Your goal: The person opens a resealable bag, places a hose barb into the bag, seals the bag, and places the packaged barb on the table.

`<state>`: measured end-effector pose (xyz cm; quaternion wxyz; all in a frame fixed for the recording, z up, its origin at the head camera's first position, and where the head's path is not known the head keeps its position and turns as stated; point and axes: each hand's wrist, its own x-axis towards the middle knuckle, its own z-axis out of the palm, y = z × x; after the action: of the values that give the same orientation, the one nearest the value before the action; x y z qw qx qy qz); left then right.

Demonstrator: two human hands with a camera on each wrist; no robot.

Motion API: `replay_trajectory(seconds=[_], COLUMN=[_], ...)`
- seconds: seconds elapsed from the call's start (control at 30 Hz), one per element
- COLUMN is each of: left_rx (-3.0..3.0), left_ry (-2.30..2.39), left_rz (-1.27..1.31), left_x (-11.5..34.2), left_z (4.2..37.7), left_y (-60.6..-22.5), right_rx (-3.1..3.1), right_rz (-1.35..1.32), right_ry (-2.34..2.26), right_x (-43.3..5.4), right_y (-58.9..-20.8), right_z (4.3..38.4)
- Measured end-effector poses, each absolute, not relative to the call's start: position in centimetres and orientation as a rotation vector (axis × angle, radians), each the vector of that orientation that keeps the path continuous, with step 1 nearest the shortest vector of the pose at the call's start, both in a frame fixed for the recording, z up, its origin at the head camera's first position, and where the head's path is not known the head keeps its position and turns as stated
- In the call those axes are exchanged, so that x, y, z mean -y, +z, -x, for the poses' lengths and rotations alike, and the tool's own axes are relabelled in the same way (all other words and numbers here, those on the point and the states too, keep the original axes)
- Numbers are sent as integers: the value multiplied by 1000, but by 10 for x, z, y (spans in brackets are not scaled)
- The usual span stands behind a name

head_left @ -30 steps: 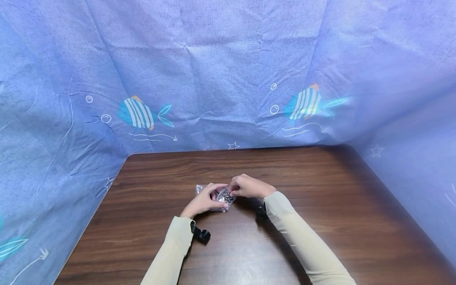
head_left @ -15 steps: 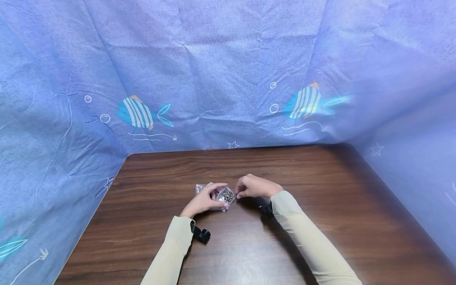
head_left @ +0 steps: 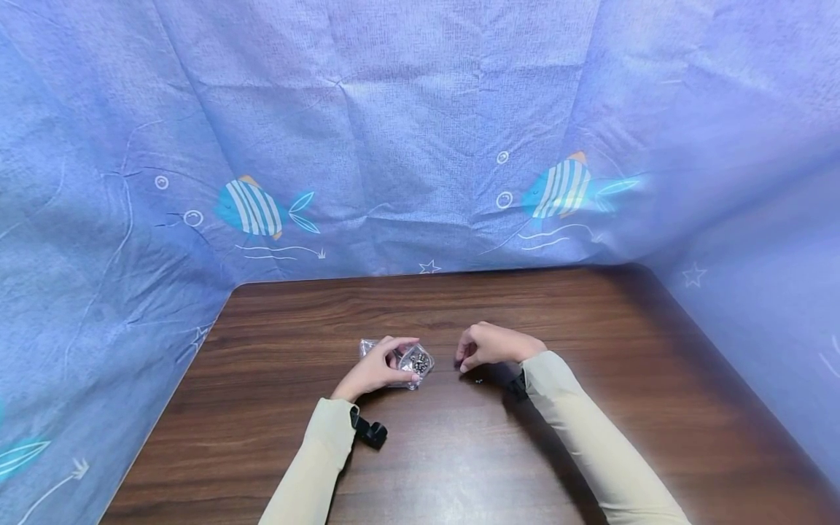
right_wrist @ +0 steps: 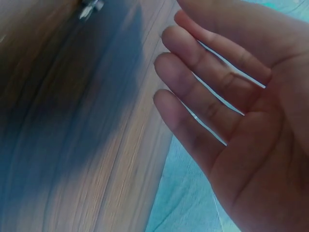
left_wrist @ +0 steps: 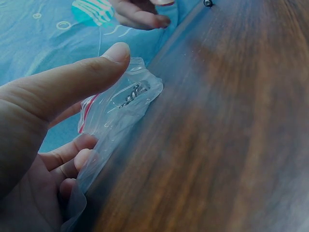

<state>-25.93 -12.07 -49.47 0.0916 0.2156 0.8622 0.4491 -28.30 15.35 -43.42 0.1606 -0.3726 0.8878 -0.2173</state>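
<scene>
My left hand (head_left: 377,370) holds a clear zip-lock bag (left_wrist: 118,113) on the table, its thumb on one side and fingers on the other. Small metal pieces (head_left: 421,362), apparently screws, lie inside the bag; a red line runs along its seal. To the right, low over the table, is my right hand (head_left: 488,346), thumb and index finger close together. Its other fingers (right_wrist: 193,96) are loosely bent in the right wrist view. I cannot tell whether a screw is between its fingertips. A loose screw (head_left: 478,380) lies on the table just below this hand.
The dark wood-grain table (head_left: 420,452) reaches a blue curtain (head_left: 407,146) printed with fish, which surrounds it at the back and sides. Black camera mounts (head_left: 370,432) sit at both wrists.
My right hand has come out of the bag's mouth and moved right, exposing the metal pieces inside and the loose screw on the table. The left hand and bag have stayed put.
</scene>
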Motion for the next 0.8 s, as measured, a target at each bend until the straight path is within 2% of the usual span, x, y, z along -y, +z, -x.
replay_trajectory(seconds=[0.43,0.8], left_rx=[-2564,-2569], left_ry=[1331,1325], left_rz=[-646,-658], left_x=[121,120], left_z=[260,260], left_y=[-496,-497], right_rx=[-2473,-2485], right_rz=[916,935], right_ry=[-553,-488], right_x=[-167,-165], right_y=[-432,-437], right_z=[277,277])
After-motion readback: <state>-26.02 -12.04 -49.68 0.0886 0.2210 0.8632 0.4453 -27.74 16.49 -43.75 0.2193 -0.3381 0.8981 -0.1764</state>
